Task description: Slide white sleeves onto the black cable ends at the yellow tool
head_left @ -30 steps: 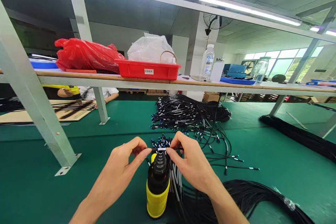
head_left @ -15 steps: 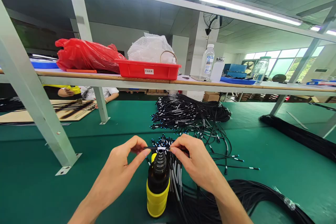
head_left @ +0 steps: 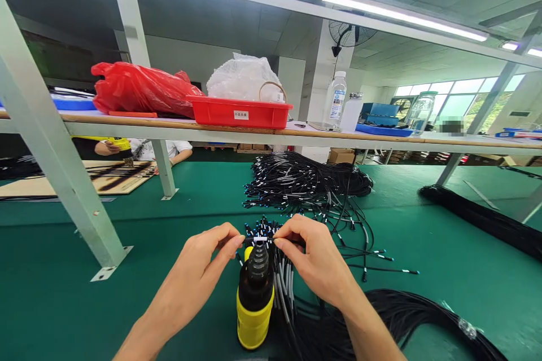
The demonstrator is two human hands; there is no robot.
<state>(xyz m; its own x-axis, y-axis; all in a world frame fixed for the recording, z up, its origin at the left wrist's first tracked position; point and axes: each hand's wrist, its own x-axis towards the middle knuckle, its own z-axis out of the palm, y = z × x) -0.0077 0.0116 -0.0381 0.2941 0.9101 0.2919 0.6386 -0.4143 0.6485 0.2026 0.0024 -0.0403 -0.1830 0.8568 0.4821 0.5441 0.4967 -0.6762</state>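
Note:
My left hand [head_left: 203, 271] and my right hand [head_left: 311, 262] both pinch one thin black cable [head_left: 259, 239] with a white sleeve, held level just above the black nozzle of a yellow and black heat gun [head_left: 254, 299]. The gun stands upright on the green table [head_left: 63, 299] between my wrists. Behind my fingers lies a bunch of cable ends with blue tips [head_left: 260, 228]. More black cables [head_left: 381, 316] coil under my right forearm.
A big heap of black cables [head_left: 305, 180] lies farther back, another bundle [head_left: 486, 217] at the right. A grey frame leg [head_left: 63, 180] stands at the left. The shelf above carries a red tray [head_left: 239, 113], a red bag [head_left: 139, 90] and bottles [head_left: 336, 98]. Another person's arms [head_left: 110, 148] work across the table.
My right hand has shifted slightly left and up along the cable. My left fingers have closed tighter on its end. The heat gun has not moved.

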